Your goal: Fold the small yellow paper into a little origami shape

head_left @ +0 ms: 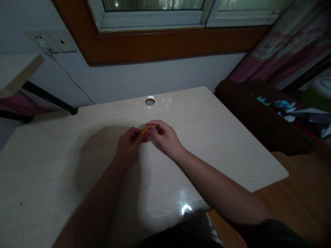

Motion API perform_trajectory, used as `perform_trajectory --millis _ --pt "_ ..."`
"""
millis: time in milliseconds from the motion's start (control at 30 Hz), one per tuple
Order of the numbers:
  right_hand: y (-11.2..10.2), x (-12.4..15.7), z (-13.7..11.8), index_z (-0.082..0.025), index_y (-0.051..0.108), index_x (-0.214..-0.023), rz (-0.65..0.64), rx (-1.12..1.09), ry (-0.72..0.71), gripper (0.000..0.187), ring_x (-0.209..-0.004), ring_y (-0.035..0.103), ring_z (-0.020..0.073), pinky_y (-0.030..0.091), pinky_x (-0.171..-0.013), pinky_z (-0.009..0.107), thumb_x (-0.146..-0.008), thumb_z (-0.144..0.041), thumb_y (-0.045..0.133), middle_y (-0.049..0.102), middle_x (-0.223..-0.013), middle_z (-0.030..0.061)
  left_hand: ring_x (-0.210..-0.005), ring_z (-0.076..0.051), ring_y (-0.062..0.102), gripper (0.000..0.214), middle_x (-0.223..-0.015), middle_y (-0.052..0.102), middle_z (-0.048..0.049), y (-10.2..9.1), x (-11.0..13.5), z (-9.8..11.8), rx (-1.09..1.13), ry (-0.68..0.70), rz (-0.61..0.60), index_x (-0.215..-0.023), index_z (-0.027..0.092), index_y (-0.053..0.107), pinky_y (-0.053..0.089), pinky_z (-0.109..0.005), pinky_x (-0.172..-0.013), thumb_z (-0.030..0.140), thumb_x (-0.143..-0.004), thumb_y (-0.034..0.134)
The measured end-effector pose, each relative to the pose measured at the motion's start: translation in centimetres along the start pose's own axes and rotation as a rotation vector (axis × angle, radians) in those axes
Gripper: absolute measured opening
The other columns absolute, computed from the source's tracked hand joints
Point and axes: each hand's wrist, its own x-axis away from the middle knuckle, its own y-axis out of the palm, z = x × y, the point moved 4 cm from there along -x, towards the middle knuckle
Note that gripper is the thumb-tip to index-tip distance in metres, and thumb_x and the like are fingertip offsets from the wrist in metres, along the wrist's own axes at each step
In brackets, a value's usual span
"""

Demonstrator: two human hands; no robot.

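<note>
A small, thin orange-yellow piece point(144, 130) is held between my two hands above the middle of the desk. My left hand point(129, 143) pinches its lower left end between thumb and fingers. At its upper right end, the thumb and fingertips of my right hand point(165, 135) close on it. The piece is tilted, and my fingers cover part of it, so I cannot make out its exact kind. Beneath both hands lies the pale wood-grain desktop point(207, 137), with my shadow falling across its left side.
A round cable hole point(150, 102) sits near the desk's back edge. At left, a raised shelf point(20, 72) stands on black legs point(51, 98). A white cord point(69, 77) hangs from the wall socket point(41, 41). Dark furniture point(248, 113) with assorted items stands to the right.
</note>
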Motion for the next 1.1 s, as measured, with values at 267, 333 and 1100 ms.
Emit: perform_trajectory --millis 267,333,1100 --pt "0.0 -0.1 0.5 -0.024 0.064 -0.111 -0.022 0.024 0.034 0.029 -0.081 0.067 0.0131 0.056 -0.075 0.027 -0.082 -0.025 0.066 0.069 -0.097 0.0020 -0.070 -0.019 0.073 0.029 -0.080 0.075 -0.0058 0.2 0.2 0.7 -0.024 -0.064 -0.063 -0.090 0.017 0.072 0.060 -0.031 -0.071 0.045 -0.085 0.067" --pt "0.0 -0.2 0.7 -0.024 0.064 -0.113 -0.031 0.015 0.045 0.032 -0.082 0.066 0.0132 0.055 -0.076 0.027 -0.081 -0.026 0.068 0.068 -0.096 0.0017 -0.069 -0.019 0.073 0.030 -0.080 0.075 -0.0054 0.2 0.3 0.8 -0.042 -0.078 -0.053 -0.090 0.016 0.072 0.060 -0.031 -0.071 0.046 -0.086 0.065" --pt "-0.2 -0.5 1.0 -0.025 0.062 -0.112 -0.011 -0.123 0.116 0.042 -0.076 0.065 0.0131 0.054 -0.074 0.030 -0.072 -0.020 0.074 0.066 -0.086 -0.0018 -0.073 -0.020 0.074 0.037 -0.088 0.077 -0.0057 0.4 0.4 1.0 -0.109 -0.131 -0.059 -0.097 0.016 0.072 0.059 -0.031 -0.074 0.050 -0.087 0.061"
